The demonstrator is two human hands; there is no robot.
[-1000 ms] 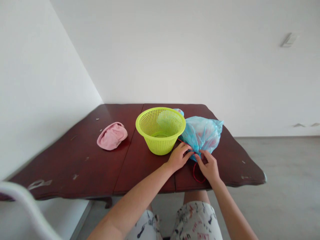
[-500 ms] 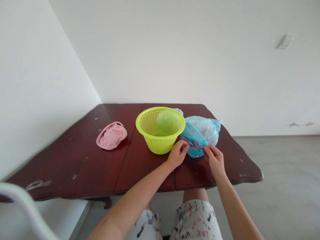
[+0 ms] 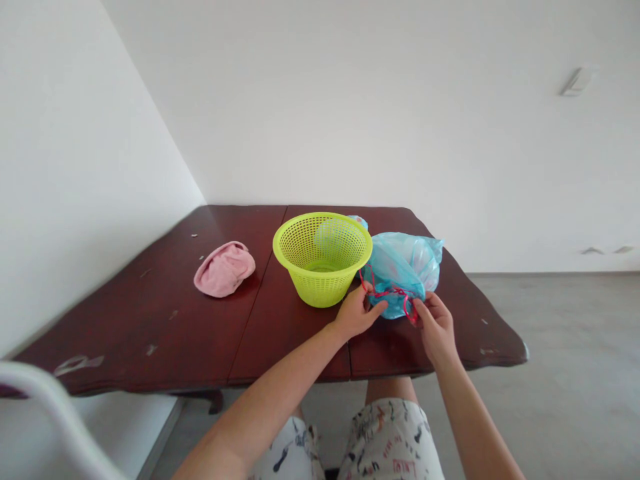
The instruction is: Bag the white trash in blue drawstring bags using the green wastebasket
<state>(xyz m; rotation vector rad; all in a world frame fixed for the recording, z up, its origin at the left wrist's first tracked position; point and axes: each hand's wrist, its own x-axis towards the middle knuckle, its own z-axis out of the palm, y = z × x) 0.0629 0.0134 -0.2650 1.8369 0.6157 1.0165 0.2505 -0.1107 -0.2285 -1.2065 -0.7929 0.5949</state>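
The blue bag (image 3: 397,257) lies just beyond your fingers, right of the green basket (image 3: 320,291), its red cord (image 3: 399,291) running sideways between your right hand (image 3: 438,325), seemingly pinching a loop, and your left hand (image 3: 356,311), thumb spread, grip unclear.

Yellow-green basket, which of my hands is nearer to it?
Left. Your left hand is close by the basket, at its near right; your right hand is farther right, at the blue bag.
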